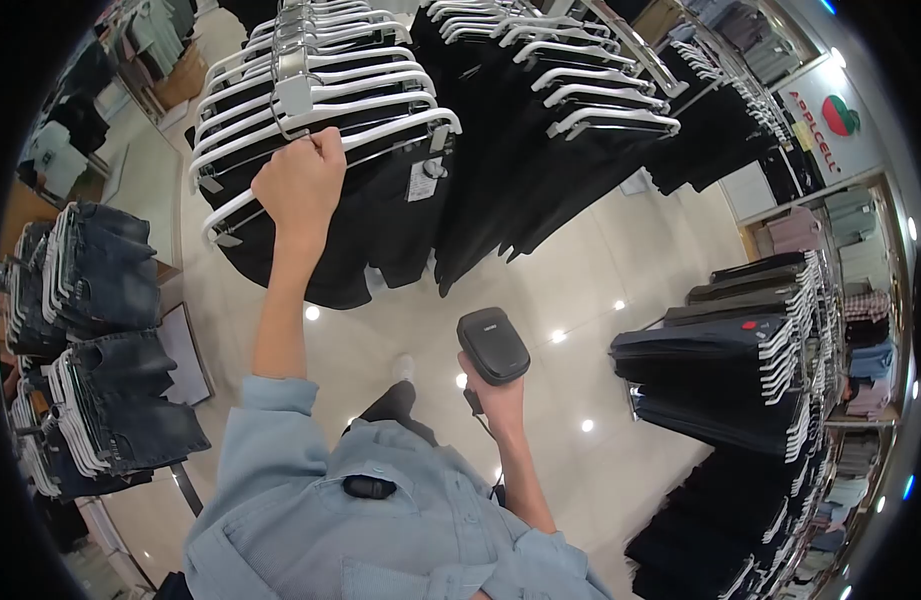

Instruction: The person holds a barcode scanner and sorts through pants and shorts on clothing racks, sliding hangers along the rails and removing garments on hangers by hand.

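Note:
My left hand [302, 185] is closed round the top of a white clothes hanger [380, 130] at the front of the rail. Black shorts [375, 215] hang from its clips, with a white tag [422, 183] near the waist. Lower down, my right hand [502, 398] grips a dark, rounded, box-shaped device [493, 347] with a small light label. A thin cord runs down along that wrist. Behind the front hanger, several more white hangers carry black garments. The device's underside is hidden by my fingers.
Beside the front rail hang more black trousers [550, 170]. Denim shorts [105, 270] fill racks on the left. Dark trousers [705, 345] hang on the right, with folded clothes on shelves [865, 420] behind. Shiny pale tiles [570, 385] cover the floor between the racks.

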The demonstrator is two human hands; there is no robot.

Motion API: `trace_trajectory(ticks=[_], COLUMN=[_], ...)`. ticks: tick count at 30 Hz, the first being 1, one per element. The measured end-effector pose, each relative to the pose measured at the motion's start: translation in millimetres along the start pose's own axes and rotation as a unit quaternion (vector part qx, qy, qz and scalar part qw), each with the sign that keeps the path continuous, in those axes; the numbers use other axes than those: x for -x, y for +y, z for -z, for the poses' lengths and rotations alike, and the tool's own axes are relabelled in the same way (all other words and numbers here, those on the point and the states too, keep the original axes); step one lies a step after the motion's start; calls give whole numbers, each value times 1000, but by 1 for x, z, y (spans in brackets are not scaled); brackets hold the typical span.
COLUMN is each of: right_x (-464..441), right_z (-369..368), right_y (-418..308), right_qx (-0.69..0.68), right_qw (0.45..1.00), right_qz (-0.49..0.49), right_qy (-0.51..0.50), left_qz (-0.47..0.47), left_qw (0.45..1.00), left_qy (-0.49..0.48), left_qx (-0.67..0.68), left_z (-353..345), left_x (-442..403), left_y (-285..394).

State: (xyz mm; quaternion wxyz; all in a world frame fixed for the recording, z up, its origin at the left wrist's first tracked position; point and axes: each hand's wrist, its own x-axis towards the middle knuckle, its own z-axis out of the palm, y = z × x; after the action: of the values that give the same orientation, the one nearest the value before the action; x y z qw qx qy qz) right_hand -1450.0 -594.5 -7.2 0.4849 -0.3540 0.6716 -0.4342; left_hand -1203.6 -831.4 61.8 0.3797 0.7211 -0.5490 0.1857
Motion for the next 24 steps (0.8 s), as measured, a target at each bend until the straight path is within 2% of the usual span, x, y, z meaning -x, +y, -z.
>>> trace_trajectory(ticks=[2,4,5,7,12,14,18,20,21,23,24], right_x=[-17,-31,-35,-44,-51,-57,-72,-83,-88,-98,-104], right_z=[-8,-11,-10,-8,-5,-5,-2,-4,-3,7,8], right_y=[-11,-9,-4,13,24,21,24,26,25,19,20], right_qx=[-2,26,29,52,89,99,99,85,83,97,99], right_qw=[999,994,994,998,996,994,994,988,987,994,993], right_qz=[31,108,105,7,-19,43,34,129,135,0,8], right_qy=[-7,-17,-17,-35,-8,15,5,31,23,-48,-62], left_qz=[10,14,16,21,20,39,48,39,41,41,32], left_qw=[1000,1000,1000,1000,1000,999,998,999,999,999,999], left_qy=[0,3,-1,-3,-8,-16,-13,-5,2,11,31], left_qx=[-6,-13,-13,-15,-20,-22,-24,-14,-20,9,17], left_z=[-3,-4,-3,-3,-8,-7,-11,-8,-8,-8,-9], left_x=[0,1,1,0,2,2,2,1,1,1,2], left_y=[0,2,3,4,3,6,5,7,8,8,8])
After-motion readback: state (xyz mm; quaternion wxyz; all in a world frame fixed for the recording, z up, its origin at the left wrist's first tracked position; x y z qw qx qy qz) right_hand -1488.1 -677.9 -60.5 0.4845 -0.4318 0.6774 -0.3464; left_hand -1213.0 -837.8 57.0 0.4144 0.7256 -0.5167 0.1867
